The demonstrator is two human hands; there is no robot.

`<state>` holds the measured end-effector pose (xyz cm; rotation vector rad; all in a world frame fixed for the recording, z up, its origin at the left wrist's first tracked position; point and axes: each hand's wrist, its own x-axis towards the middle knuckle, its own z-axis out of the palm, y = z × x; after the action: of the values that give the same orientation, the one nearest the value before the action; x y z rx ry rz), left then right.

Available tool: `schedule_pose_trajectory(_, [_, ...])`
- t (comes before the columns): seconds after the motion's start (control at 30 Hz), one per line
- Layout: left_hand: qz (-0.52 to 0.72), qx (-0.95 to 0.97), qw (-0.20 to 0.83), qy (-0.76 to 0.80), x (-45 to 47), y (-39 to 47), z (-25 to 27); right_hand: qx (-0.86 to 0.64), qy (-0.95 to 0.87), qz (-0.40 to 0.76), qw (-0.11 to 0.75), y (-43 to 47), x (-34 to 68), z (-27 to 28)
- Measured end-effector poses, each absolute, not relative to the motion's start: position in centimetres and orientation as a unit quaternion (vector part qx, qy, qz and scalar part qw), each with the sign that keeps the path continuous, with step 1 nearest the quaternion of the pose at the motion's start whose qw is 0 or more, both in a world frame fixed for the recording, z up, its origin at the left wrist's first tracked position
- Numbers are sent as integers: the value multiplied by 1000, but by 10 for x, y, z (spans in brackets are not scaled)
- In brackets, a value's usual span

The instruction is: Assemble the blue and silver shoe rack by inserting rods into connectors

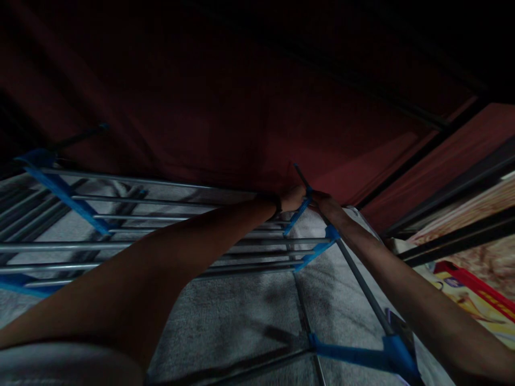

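A shoe rack of grey metal tubes [161, 202] with blue plastic end brackets [322, 252] lies across the lower half of the view. My left hand [294, 199] is closed at the rack's far right corner, around or against a blue bracket there. Close beside it, my right hand [322, 199] grips the same corner, where a thin tube [301, 174] sticks up past the bracket. The fingers of both hands are partly hidden and dim. My left forearm covers the middle of several tubes.
Grey carpet [233, 321] lies under the rack. A dark red surface [257, 118] rises right behind it, with a dark frame bar [418, 155] at the right. A red and yellow box [475, 300] sits at the right. Another blue bracket [362, 356] is at the front.
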<state>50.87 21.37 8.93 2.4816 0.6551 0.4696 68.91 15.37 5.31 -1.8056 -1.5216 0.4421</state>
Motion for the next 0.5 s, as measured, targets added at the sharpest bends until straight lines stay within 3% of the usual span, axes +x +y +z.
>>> schedule_pose_trajectory(0.5, [163, 902, 309, 252, 515, 220, 88, -716, -634, 88, 280, 152, 684, 61])
